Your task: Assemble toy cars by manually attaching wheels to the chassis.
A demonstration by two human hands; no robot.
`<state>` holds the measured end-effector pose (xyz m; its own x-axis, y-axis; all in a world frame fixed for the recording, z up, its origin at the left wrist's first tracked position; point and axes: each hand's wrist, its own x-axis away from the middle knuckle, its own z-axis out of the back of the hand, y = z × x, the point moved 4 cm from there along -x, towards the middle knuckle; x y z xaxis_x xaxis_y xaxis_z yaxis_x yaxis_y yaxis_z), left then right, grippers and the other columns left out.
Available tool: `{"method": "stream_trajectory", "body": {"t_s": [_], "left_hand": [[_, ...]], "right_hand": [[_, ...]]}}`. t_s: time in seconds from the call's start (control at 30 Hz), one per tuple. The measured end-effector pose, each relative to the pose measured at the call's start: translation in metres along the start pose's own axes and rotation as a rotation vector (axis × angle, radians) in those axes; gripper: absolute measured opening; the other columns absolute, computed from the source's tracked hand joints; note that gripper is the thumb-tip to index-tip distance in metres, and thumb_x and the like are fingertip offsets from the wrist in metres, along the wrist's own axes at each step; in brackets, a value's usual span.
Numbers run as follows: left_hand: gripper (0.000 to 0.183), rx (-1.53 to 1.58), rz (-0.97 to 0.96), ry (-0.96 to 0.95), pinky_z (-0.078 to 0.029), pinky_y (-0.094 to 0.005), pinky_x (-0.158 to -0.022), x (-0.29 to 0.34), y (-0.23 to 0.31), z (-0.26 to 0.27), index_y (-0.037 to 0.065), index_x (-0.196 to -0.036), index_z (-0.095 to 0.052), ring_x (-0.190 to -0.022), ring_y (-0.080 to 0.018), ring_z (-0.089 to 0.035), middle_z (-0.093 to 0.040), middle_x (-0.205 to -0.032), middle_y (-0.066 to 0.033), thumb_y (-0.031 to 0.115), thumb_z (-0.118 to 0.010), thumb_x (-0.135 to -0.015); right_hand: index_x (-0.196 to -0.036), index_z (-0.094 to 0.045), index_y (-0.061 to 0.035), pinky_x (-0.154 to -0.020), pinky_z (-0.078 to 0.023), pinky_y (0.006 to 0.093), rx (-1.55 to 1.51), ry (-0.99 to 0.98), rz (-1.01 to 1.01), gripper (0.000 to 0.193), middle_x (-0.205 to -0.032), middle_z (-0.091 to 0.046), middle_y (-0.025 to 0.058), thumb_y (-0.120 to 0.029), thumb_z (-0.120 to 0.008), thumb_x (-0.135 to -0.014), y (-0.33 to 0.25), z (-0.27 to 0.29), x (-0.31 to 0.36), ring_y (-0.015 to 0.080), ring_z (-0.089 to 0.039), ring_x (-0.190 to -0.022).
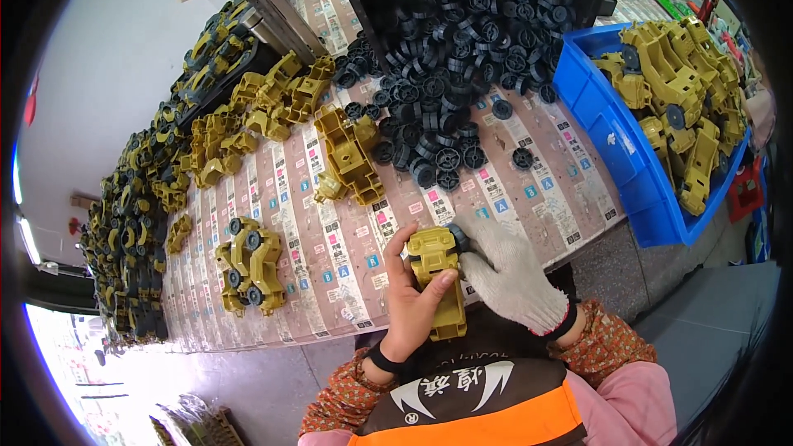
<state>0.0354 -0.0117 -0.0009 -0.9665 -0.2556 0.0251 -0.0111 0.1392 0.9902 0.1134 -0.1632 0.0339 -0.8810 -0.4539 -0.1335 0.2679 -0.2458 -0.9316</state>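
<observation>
My bare left hand (410, 307) is wrapped round an olive-yellow plastic toy truck body (433, 258) just off the table's near edge. On my right hand (519, 277) is a whitish knitted glove. Its fingers close round a small black toy wheel (459, 238) that sits against the truck's upper right side. Whether the wheel is fixed on an axle is hidden by the glove. Left of my hands, a pair of truck bodies with black wheels (250, 267) lies on the table.
A large heap of black wheels (446, 99) spills from a dark bin (357, 0). Loose yellow bodies (351, 157) lie beside it. Wheeled trucks (132, 231) are piled along the left edge. A blue crate (607, 144) full of yellow trucks stands at the right.
</observation>
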Motion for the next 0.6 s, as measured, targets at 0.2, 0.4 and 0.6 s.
{"method": "stream_trajectory", "body": {"t_s": [0.2, 0.4, 0.6], "left_hand": [[0.081, -0.263, -0.067, -0.141, -0.048, -0.0391, -0.11, 0.009, -0.018, -0.001, 0.007, -0.159, -0.027, -0.128, -0.025, -0.058, -0.05, -0.143, -0.0165, 0.006, -0.079, -0.096], [0.082, -0.464, -0.11, -0.283, -0.049, -0.0404, -0.11, 0.002, -0.009, -0.002, 0.008, -0.159, -0.028, -0.129, -0.0259, -0.058, -0.052, -0.143, -0.0177, 0.007, -0.079, -0.095], [0.091, -0.086, 0.094, -0.133, -0.052, -0.0384, -0.107, -0.009, -0.014, 0.013, 0.012, -0.164, -0.026, -0.125, -0.0234, -0.06, -0.056, -0.141, -0.0126, 0.004, -0.081, -0.092]], "right_hand": [[-0.122, -0.061, 0.0005, -0.074, -0.054, 0.0506, 0.291, -0.005, 0.136, 0.036, -0.092, -0.069, 0.0232, -0.006, -0.066, -0.086, -0.008, 0.002, 0.012, 0.047, -0.069, -0.085], [-0.112, -0.062, 0.0005, -0.068, -0.052, 0.0571, 0.311, -0.094, 0.127, 0.033, -0.077, -0.065, 0.024, -0.009, -0.067, -0.081, 0.014, 0.008, 0.004, 0.0478, -0.068, -0.077], [-0.12, -0.069, -0.0102, -0.075, -0.059, 0.0485, 0.785, -0.043, -0.185, 0.031, -0.098, -0.07, 0.0221, -0.01, -0.065, -0.089, 0.06, 0.062, -0.073, 0.0437, -0.069, -0.086]]}}
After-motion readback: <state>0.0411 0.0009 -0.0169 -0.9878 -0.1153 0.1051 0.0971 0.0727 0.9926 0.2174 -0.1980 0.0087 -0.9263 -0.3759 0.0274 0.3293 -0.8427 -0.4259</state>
